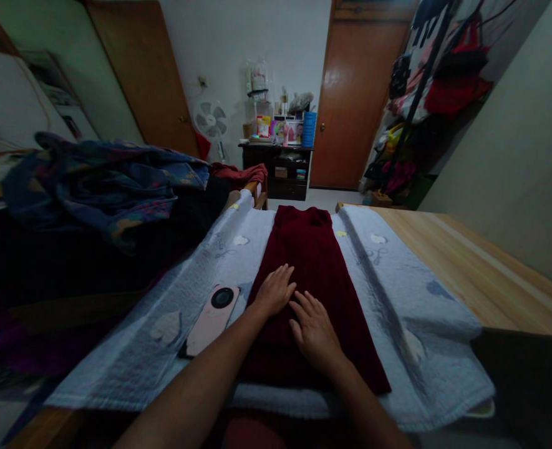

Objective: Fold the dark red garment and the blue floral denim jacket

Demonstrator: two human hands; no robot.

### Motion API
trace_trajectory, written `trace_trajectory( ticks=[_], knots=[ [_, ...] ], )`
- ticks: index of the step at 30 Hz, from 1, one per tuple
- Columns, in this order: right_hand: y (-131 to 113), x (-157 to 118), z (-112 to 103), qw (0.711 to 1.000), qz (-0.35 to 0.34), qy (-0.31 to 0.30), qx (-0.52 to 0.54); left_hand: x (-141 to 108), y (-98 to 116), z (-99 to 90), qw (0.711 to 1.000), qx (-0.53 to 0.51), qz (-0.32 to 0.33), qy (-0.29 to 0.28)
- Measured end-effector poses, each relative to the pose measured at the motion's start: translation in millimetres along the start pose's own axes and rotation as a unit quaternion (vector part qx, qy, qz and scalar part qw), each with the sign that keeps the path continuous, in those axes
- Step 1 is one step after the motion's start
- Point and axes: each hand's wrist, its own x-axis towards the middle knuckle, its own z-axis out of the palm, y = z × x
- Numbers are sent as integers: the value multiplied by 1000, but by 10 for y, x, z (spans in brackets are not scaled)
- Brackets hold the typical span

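Just below the middle of my view, toward six o'clock, a dark red garment (308, 243) is lying spread lengthwise on a pale blue quilted cover (378, 274). My left hand (276, 290) is resting palm down on it, fingers extended and gently curved, gripping nothing. My right hand (314, 329) is lying just beside, between four and five o'clock from the left, also palm down with fingers loosely spread, and is holding nothing. A pink phone (208, 330) with a round black camera ring is lying on the cover at eight o'clock from my left hand. Around the garment, a heap of clothes (102, 181) is piling up at ten o'clock, a bare wooden tabletop (486, 268) is stretching away at three, and a white fan (211, 120) is standing at eleven, near a dark cabinet (276, 187) at twelve.
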Motion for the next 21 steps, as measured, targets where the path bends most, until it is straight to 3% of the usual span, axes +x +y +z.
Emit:
trace_trajectory(
  ticks=[8,12,19,21],
  knots=[
    [22,-208,-35,998,7,49,48,-9,87,-182,998,-22,-15,-61],
    [73,-334,-54,991,28,62,112,29,218,-251,992,-25,-57,-113],
    [209,-367,-454,981,79,22,174,-10,507,-187,989,-73,-90,-89],
    [329,-270,-534,981,100,58,155,-49,568,-160,986,-83,-108,-98]
  ],
)
